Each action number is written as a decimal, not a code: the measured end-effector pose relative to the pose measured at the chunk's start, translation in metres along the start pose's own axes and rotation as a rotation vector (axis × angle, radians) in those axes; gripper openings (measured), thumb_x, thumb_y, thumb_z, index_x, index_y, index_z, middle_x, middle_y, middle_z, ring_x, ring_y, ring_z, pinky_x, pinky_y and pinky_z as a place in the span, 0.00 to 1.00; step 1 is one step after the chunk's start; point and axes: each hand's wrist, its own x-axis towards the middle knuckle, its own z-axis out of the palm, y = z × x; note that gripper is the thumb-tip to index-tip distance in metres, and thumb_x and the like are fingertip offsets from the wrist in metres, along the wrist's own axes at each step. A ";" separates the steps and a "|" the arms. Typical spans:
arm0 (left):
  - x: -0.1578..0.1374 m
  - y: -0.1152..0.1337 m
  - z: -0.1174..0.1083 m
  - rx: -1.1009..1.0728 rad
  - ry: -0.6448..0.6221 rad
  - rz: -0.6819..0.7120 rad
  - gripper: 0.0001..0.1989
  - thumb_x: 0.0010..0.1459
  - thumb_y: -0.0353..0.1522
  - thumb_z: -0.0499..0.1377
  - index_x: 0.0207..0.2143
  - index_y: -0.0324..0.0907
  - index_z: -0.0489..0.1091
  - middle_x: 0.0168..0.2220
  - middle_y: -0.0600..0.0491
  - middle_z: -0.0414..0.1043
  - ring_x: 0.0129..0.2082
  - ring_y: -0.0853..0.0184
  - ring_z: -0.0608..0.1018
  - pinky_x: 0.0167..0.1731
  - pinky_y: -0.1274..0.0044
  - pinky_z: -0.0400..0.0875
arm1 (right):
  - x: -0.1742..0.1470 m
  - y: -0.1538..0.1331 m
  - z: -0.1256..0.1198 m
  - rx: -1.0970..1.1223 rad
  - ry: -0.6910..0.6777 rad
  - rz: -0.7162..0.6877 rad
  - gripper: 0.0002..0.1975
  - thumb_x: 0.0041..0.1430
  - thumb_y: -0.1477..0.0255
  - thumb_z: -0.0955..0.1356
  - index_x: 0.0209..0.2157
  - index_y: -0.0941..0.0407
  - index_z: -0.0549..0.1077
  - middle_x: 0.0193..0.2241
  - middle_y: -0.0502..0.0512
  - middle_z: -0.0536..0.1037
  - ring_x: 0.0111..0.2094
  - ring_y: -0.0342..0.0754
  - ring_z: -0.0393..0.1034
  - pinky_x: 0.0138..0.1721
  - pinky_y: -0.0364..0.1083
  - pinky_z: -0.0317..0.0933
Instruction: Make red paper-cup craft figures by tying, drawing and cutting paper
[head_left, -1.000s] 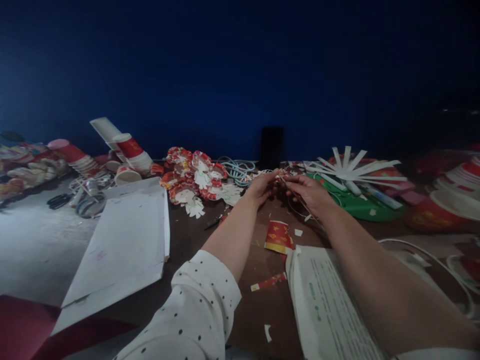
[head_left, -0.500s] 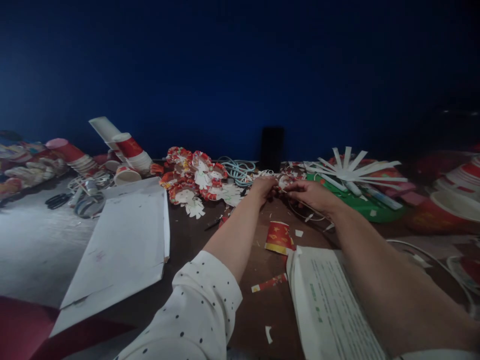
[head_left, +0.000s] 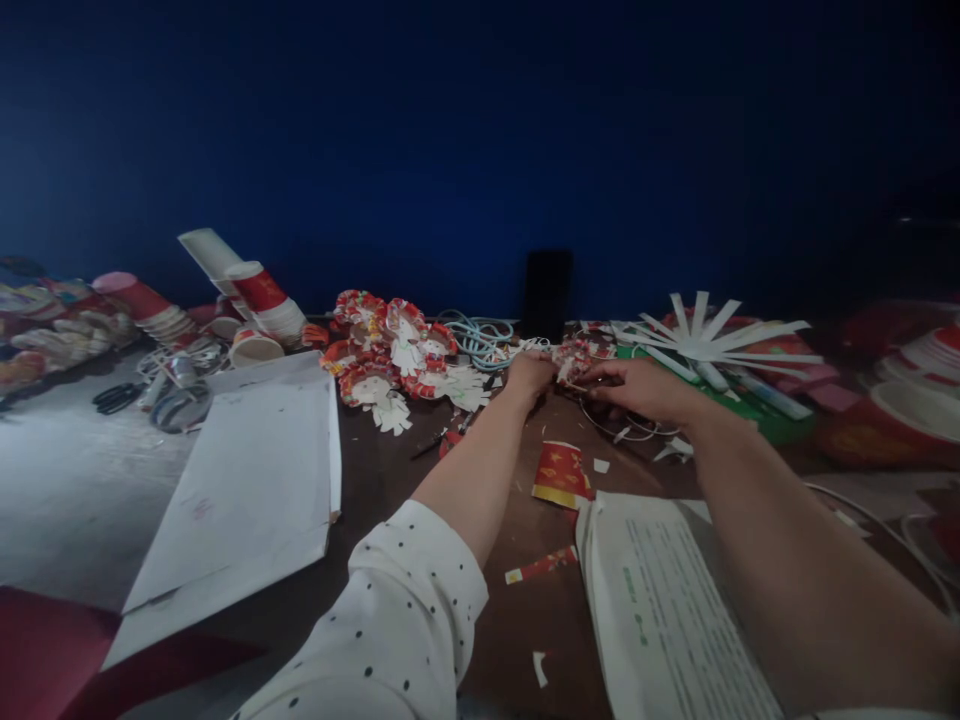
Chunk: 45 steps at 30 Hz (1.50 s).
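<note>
Toward the back of the table, my left hand [head_left: 529, 374] is closed at the left edge of a small red-and-white paper-cup craft [head_left: 571, 362]. My right hand [head_left: 637, 388] reaches in from the other side, its fingers pinched at the craft's right edge. Fine detail of the craft is blurred, and my left fingertips are partly hidden. Nearer me lies a cut piece of red paper cup [head_left: 559, 472] with a gold band. A narrow red paper strip [head_left: 541, 565] and white paper scraps [head_left: 601, 466] lie around it.
Finished-looking red paper crafts [head_left: 386, 350] are heaped left of my hands, beside a pale blue cord [head_left: 480, 340]. A white board [head_left: 247, 480], stacked paper cups [head_left: 262, 300] and scissors [head_left: 118, 398] stand left. Right are printed sheets [head_left: 667, 600] and a fanned white paper piece [head_left: 701, 345].
The craft between my hands has turned, showing more red where white faced me. My right hand has shifted slightly right, its fingers a little more spread along the edge.
</note>
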 end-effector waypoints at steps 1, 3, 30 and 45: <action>0.001 0.000 0.000 -0.044 0.017 -0.016 0.04 0.51 0.25 0.60 0.24 0.38 0.67 0.16 0.58 0.61 0.15 0.76 0.64 0.21 0.81 0.59 | 0.000 0.001 -0.002 -0.007 -0.003 0.001 0.15 0.49 0.71 0.69 0.41 0.54 0.74 0.31 0.52 0.79 0.29 0.46 0.73 0.24 0.41 0.67; 0.002 0.000 -0.001 -0.119 0.046 -0.019 0.03 0.53 0.27 0.59 0.27 0.39 0.67 0.16 0.59 0.61 0.14 0.76 0.62 0.20 0.82 0.57 | 0.002 0.003 -0.005 -0.018 0.005 0.015 0.14 0.49 0.72 0.69 0.40 0.54 0.74 0.29 0.52 0.79 0.28 0.46 0.74 0.25 0.40 0.67; -0.011 -0.001 0.011 -0.466 -0.223 0.028 0.06 0.49 0.27 0.60 0.28 0.39 0.64 0.21 0.58 0.67 0.20 0.75 0.70 0.22 0.84 0.65 | 0.031 0.006 0.042 0.404 0.691 -0.277 0.30 0.46 0.64 0.70 0.52 0.57 0.65 0.46 0.62 0.75 0.43 0.53 0.72 0.48 0.53 0.65; -0.015 -0.010 0.014 -0.025 0.126 0.515 0.16 0.47 0.23 0.60 0.41 0.40 0.70 0.39 0.51 0.73 0.37 0.69 0.74 0.44 0.76 0.68 | 0.026 0.016 0.041 0.255 0.701 -0.273 0.23 0.47 0.72 0.64 0.48 0.56 0.70 0.45 0.59 0.76 0.46 0.53 0.70 0.51 0.54 0.61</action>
